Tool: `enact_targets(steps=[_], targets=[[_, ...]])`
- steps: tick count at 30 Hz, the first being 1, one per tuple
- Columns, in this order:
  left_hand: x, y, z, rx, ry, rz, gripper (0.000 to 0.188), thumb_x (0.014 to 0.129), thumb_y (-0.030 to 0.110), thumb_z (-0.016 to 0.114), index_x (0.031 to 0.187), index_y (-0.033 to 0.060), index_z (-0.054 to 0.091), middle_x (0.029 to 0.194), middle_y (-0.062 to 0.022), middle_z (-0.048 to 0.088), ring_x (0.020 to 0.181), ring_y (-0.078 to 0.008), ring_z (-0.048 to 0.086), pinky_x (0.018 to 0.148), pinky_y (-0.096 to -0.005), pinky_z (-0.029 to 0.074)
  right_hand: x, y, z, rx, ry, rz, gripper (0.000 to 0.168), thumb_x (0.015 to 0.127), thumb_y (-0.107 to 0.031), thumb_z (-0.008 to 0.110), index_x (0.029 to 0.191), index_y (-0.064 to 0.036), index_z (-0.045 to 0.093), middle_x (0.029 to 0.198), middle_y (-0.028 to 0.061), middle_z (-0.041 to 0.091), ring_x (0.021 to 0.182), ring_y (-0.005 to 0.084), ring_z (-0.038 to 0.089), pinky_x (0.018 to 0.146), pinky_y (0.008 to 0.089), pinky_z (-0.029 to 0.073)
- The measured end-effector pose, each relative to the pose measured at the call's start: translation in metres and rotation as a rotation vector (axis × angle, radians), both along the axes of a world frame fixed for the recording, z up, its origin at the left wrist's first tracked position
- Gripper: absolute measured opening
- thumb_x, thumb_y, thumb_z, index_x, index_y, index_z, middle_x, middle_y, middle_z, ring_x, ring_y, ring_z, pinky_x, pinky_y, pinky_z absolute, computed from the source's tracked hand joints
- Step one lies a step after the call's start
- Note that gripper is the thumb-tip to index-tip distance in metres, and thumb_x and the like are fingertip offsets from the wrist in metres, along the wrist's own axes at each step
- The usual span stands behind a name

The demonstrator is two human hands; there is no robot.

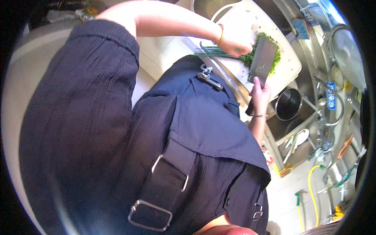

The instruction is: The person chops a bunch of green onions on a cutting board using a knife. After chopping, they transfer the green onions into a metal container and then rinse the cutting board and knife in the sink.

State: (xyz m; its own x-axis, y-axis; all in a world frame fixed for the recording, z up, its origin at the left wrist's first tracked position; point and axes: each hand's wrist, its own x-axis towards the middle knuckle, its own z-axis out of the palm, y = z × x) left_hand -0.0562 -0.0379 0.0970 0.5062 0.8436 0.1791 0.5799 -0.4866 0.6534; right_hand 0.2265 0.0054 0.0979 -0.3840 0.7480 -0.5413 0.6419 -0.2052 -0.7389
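Note:
My left hand (238, 44), a gold-coloured bangle at its wrist, is curled down over a bunch of long green stalks (216, 51), like chives or scallions. My right hand (260, 91) grips the handle of a broad-bladed cleaver (263, 58). The blade lies over a heap of finely chopped greens (276, 57), close beside my left knuckles, and bits of green stick to it. Beneath everything is a thick white cutting board (289, 66), with green bits scattered on it. The uncut stalks reach past the board's near edge. The left fingertips are mostly hidden.
Past the board are metal sink basins; one holds a dark round pot (288, 104), another a white dish (302, 137) and utensils. A large metal bowl (205, 7) stands at the board's left. A blue sponge (300, 28) lies behind. A yellow hose (311, 188) hangs at lower right.

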Motion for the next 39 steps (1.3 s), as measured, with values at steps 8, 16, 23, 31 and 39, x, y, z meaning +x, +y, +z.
enact_targets(steps=[8,16,23,31,39], targets=[[0.034,-0.028,-0.026,0.027,0.019,-0.066,0.013,0.069,0.007,0.065,0.075,0.0073,0.054,0.084,-0.0123,0.053,0.088,-0.0337,0.056,0.074,-0.0433,0.047,-0.001,-0.010,-0.008,0.052,0.031,0.089,0.027,0.092,-0.027,0.063,0.085,-0.001,0.065,0.058,-0.0016,0.052,0.048,0.0074,0.048,0.043,0.0256,0.041],[0.042,-0.034,-0.036,0.020,0.090,0.363,0.020,0.067,0.010,0.072,0.079,0.0077,0.056,0.091,-0.0104,0.053,0.092,-0.0318,0.053,0.081,-0.0416,0.045,0.003,-0.017,0.008,0.384,-0.117,0.185,0.026,0.087,-0.027,0.059,0.089,-0.003,0.068,0.075,0.0234,0.064,0.071,0.0427,0.063,0.066,0.0480,0.049],[0.057,-0.039,-0.080,0.070,0.055,0.513,0.013,0.069,0.011,0.071,0.077,0.0084,0.061,0.090,-0.0090,0.055,0.091,-0.0294,0.054,0.083,-0.0386,0.046,-0.008,-0.023,0.008,0.467,-0.343,0.369,0.024,0.087,-0.026,0.057,0.088,-0.005,0.068,0.072,0.0224,0.065,0.070,0.0403,0.065,0.066,0.0497,0.051],[0.059,-0.030,-0.086,0.103,0.029,0.505,0.009,0.070,0.011,0.070,0.076,0.0102,0.063,0.087,-0.0067,0.058,0.089,-0.0273,0.057,0.082,-0.0373,0.047,-0.018,-0.028,0.012,0.500,-0.394,0.431,0.020,0.088,-0.021,0.055,0.087,-0.004,0.066,0.073,0.0202,0.066,0.067,0.0374,0.066,0.063,0.0479,0.053],[0.057,-0.016,-0.078,-0.056,0.198,0.451,0.004,0.071,0.015,0.066,0.071,0.0106,0.067,0.080,-0.0099,0.063,0.082,-0.0297,0.061,0.077,-0.0393,0.051,-0.022,-0.032,-0.002,0.539,-0.408,0.489,0.016,0.085,-0.016,0.054,0.087,-0.003,0.064,0.071,0.0220,0.065,0.065,0.0381,0.066,0.060,0.0469,0.054]])
